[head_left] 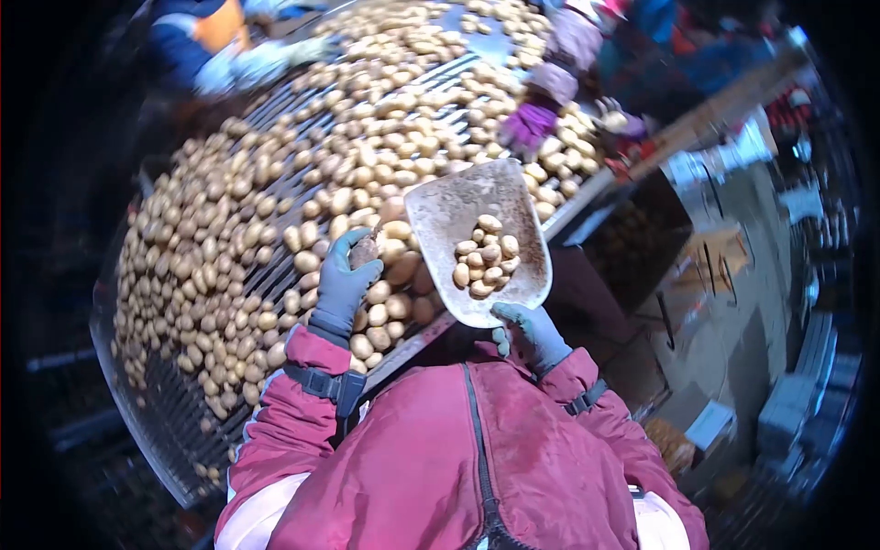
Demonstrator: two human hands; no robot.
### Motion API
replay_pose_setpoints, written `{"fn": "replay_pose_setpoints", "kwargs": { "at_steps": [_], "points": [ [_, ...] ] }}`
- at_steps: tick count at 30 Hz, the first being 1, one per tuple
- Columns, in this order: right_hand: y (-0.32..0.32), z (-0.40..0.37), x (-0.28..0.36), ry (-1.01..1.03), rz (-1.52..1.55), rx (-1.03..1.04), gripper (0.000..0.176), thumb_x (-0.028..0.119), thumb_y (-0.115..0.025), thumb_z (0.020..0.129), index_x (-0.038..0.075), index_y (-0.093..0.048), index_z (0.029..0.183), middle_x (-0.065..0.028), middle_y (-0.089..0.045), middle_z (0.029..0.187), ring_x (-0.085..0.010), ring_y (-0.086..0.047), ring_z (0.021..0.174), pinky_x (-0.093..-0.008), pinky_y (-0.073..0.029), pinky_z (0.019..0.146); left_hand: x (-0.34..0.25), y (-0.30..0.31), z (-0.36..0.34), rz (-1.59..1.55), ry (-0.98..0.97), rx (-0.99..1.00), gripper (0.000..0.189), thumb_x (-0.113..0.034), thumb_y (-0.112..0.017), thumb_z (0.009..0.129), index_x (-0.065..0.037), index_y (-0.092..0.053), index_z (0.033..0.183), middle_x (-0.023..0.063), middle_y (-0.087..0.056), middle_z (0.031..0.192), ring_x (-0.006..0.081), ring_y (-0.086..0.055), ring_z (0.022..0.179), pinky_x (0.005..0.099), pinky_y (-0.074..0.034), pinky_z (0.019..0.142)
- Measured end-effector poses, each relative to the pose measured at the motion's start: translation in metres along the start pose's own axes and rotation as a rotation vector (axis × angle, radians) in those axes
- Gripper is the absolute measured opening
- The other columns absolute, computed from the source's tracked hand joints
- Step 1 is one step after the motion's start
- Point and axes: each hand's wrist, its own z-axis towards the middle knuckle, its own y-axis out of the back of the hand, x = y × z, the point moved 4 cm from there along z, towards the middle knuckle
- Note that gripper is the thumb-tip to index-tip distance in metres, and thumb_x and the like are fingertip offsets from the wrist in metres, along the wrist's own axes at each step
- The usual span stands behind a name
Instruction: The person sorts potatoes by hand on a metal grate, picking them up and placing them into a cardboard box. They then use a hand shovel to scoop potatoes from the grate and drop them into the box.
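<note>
- Potatoes (pixel 275 183) cover a slatted sorting belt (pixel 174 403) that runs from 7 o'clock up toward 1 o'clock, past the person in the red jacket.
- Left hand (pixel 346 282), in a grey-blue glove, is out over the belt. Its fingers are curled shut round a dark potato (pixel 367 247), gripped at the fingertips at the hand's 1 o'clock.
- Right hand (pixel 532 332), gloved the same, is clenched on the near end of a flat metal scoop (pixel 449 206), whose blade spreads away from it toward 11 o'clock.
- The scoop lies at 3 o'clock from the left hand, just beside the dark potato but apart from it, over the belt's near edge.
- A clutch of small potatoes (pixel 486 258) rests in the lower right of the blade.
- At 12 o'clock from the scoop a co-worker's purple glove (pixel 530 124) is down among the potatoes.
- At 11 o'clock, across the belt, another worker's blue-and-orange sleeve (pixel 206 41) shows.
</note>
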Motion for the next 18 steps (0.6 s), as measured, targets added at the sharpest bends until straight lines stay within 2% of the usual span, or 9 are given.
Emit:
{"fn": "replay_pose_setpoints", "kwargs": {
  "at_steps": [2,3,4,6,10,12,14,16,18],
  "points": [
    [0.036,-0.005,-0.017,-0.041,0.013,-0.047,0.029,0.015,-0.071,0.092,0.0,-0.061,0.114,-0.0102,-0.066,0.081,-0.0186,-0.06,0.049,-0.03,-0.048,0.037,0.022,-0.032,0.014,0.063,-0.408,0.165,0.057,-0.008,-0.077,0.076,-0.003,-0.062,0.13,0.0112,-0.066,0.122,0.0203,-0.061,0.113,0.0333,-0.049,0.102],
    [0.043,-0.016,-0.017,0.007,0.038,-0.078,0.029,0.017,-0.071,0.092,0.001,-0.062,0.114,-0.0111,-0.067,0.085,-0.0185,-0.06,0.049,-0.0303,-0.048,0.038,0.015,-0.047,0.014,-0.03,-0.366,0.263,0.057,-0.007,-0.076,0.077,-0.002,-0.061,0.131,0.0092,-0.065,0.122,0.0194,-0.06,0.114,0.0332,-0.048,0.103],
    [0.061,-0.02,-0.024,0.023,0.0,-0.122,0.026,0.02,-0.071,0.093,0.002,-0.064,0.11,-0.0105,-0.066,0.079,-0.0182,-0.06,0.048,-0.0304,-0.048,0.039,-0.015,-0.06,0.004,-0.167,-0.314,0.315,0.058,-0.006,-0.074,0.077,-0.001,-0.06,0.132,0.0075,-0.064,0.123,0.018,-0.059,0.113,0.0323,-0.048,0.103],
    [0.087,-0.036,-0.03,0.007,-0.004,-0.16,0.024,0.023,-0.071,0.094,0.002,-0.066,0.105,-0.0104,-0.065,0.073,-0.0185,-0.059,0.047,-0.031,-0.049,0.04,-0.025,-0.09,-0.001,-0.113,-0.233,0.408,0.058,-0.004,-0.074,0.077,0.0,-0.059,0.133,0.007,-0.063,0.124,0.0166,-0.058,0.113,0.0308,-0.048,0.101],
    [0.143,-0.055,-0.052,0.12,0.04,-0.243,0.029,0.028,-0.07,0.095,0.001,-0.067,0.103,-0.0115,-0.066,0.07,-0.0199,-0.06,0.047,-0.0324,-0.051,0.044,-0.055,-0.155,-0.018,-0.176,-0.281,0.593,0.061,-0.004,-0.076,0.077,0.0,-0.058,0.135,0.0073,-0.062,0.126,0.0162,-0.058,0.114,0.0302,-0.048,0.101],
    [0.171,-0.068,-0.066,0.16,0.172,-0.288,0.029,0.029,-0.07,0.096,0.001,-0.067,0.102,-0.0129,-0.065,0.071,-0.0222,-0.06,0.048,-0.0338,-0.051,0.044,-0.075,-0.184,-0.035,-0.19,-0.228,0.7,0.064,-0.005,-0.076,0.077,0.0,-0.056,0.138,0.0066,-0.062,0.127,0.0154,-0.059,0.112,0.029,-0.049,0.098],
    [0.197,-0.082,-0.08,0.264,0.336,-0.357,0.028,0.028,-0.07,0.096,0.002,-0.066,0.105,-0.0134,-0.065,0.071,-0.0233,-0.06,0.048,-0.0342,-0.05,0.043,-0.08,-0.216,-0.035,-0.131,-0.379,0.824,0.064,-0.005,-0.076,0.08,0.0,-0.055,0.14,0.0053,-0.063,0.125,0.0137,-0.06,0.109,0.0271,-0.051,0.094],
    [0.233,-0.096,-0.091,0.372,0.19,-0.456,0.027,0.03,-0.07,0.095,0.007,-0.063,0.107,-0.0125,-0.065,0.07,-0.0251,-0.059,0.047,-0.037,-0.05,0.043,-0.09,-0.246,-0.05,-0.117,-0.394,0.933,0.059,-0.006,-0.074,0.084,-0.002,-0.056,0.14,0.0047,-0.064,0.121,0.0122,-0.061,0.106,0.0264,-0.051,0.092],
    [0.236,-0.135,-0.087,0.329,0.646,-0.518,0.026,0.031,-0.07,0.095,0.007,-0.063,0.103,-0.0118,-0.065,0.069,-0.0255,-0.059,0.046,-0.0382,-0.05,0.042,-0.105,-0.273,-0.063,-0.137,-0.343,1.011,0.056,-0.008,-0.073,0.086,-0.002,-0.057,0.139,0.0039,-0.065,0.119,0.0107,-0.061,0.103,0.0254,-0.052,0.089]
  ]
}}
